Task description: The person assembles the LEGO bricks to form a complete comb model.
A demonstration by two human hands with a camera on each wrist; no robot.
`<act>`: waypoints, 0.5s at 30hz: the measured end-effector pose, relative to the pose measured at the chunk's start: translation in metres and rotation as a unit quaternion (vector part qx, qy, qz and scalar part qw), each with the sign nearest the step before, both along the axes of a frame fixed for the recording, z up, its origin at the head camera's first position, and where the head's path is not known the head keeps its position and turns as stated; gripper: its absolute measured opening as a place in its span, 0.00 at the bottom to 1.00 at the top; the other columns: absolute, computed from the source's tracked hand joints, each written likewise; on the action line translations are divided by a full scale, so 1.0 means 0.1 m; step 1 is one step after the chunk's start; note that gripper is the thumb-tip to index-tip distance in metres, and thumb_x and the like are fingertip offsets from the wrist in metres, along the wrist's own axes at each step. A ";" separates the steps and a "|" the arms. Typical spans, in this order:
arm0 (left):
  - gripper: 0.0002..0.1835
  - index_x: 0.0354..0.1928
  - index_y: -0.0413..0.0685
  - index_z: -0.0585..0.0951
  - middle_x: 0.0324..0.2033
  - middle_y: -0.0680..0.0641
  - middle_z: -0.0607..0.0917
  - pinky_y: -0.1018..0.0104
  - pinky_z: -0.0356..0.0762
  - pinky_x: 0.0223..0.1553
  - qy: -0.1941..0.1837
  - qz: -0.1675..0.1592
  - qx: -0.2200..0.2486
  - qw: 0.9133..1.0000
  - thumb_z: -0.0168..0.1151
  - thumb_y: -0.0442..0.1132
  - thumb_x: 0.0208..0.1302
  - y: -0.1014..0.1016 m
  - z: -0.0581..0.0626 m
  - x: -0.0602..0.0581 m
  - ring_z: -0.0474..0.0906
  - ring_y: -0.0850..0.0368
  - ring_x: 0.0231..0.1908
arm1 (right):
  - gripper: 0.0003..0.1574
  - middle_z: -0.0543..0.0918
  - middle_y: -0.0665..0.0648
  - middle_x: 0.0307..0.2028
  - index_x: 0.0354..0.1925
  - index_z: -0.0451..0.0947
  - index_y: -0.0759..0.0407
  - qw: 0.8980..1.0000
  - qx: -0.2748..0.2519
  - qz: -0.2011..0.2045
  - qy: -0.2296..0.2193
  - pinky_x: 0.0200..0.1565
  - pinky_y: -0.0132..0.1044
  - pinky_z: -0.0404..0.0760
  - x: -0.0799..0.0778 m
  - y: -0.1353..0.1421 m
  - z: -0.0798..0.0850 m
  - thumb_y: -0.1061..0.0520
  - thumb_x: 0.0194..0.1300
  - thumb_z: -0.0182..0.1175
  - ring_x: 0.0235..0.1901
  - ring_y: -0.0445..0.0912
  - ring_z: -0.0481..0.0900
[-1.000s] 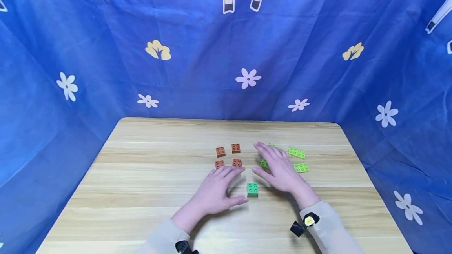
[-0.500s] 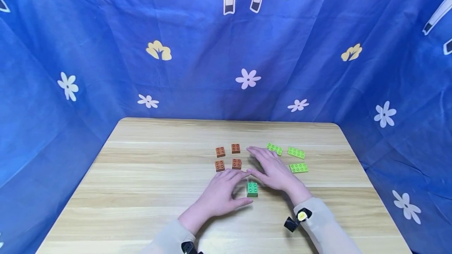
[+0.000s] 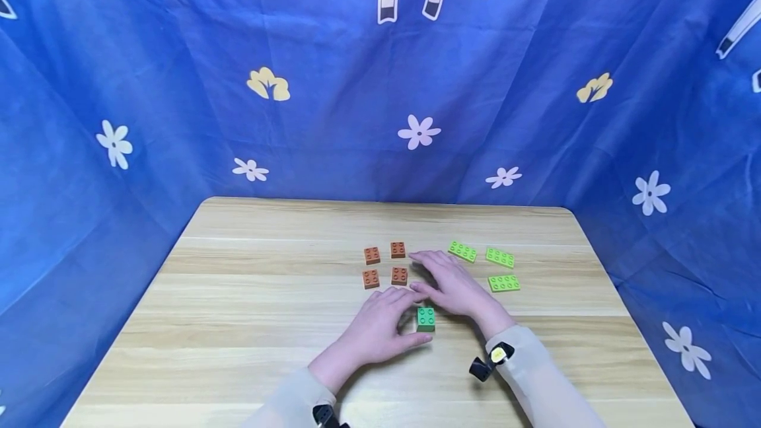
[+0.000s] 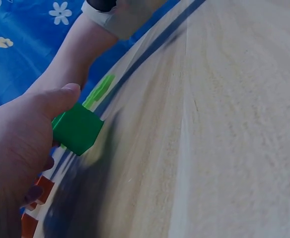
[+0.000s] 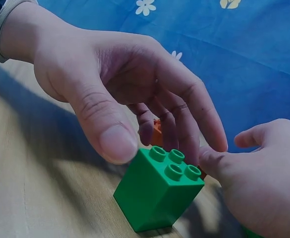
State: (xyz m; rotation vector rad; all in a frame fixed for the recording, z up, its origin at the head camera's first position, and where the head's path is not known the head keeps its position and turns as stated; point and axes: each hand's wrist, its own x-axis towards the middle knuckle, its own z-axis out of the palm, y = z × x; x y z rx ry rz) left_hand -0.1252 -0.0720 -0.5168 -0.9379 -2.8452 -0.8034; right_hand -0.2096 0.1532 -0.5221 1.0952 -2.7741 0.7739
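A tall green building block point(image 3: 425, 319) with studs on top stands upright on the table. My left hand point(image 3: 380, 325) arches over its left side, thumb on the near side and fingers beyond it. In the right wrist view, a gap shows between the left thumb point(image 5: 117, 141) and the fingers, with the green block point(image 5: 157, 188) below them. My right hand point(image 3: 454, 286) is low just behind and right of the block, fingers loosely bent toward the left hand. What lies under the right palm is hidden. Several brown-orange blocks point(image 3: 399, 276) sit ahead of the left hand.
Flat lime-green bricks point(image 3: 504, 283) lie beyond and right of my right hand. The wooden table point(image 3: 238, 322) reaches back to a blue patterned curtain point(image 3: 333, 137). Small cameras point(image 3: 487, 362) are strapped at both wrists.
My right hand has moved left and slightly nearer, uncovering lime-green bricks behind it. My left hand has shifted a little right, closer around the green block. The blocks stay in place.
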 end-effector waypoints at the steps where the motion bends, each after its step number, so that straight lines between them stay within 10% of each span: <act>1: 0.44 0.76 0.63 0.72 0.69 0.55 0.78 0.35 0.65 0.70 -0.001 0.001 -0.001 1.000 0.63 0.76 0.64 0.00 -0.01 0.00 0.72 0.52 0.69 | 0.42 0.73 0.56 0.73 0.78 0.66 0.55 1.000 0.002 0.000 -0.005 0.74 0.63 0.59 0.00 -0.01 -0.01 0.38 0.77 0.61 0.73 0.53 0.68; 15: 0.33 0.64 0.59 0.83 0.62 0.56 0.84 0.35 0.67 0.68 0.005 0.007 -0.001 1.000 0.69 0.69 0.64 0.08 -0.05 -0.02 0.78 0.53 0.62 | 0.38 0.78 0.52 0.68 0.73 0.73 0.53 0.999 -0.016 0.006 -0.030 0.69 0.63 0.65 -0.08 -0.09 -0.09 0.39 0.74 0.66 0.69 0.49 0.71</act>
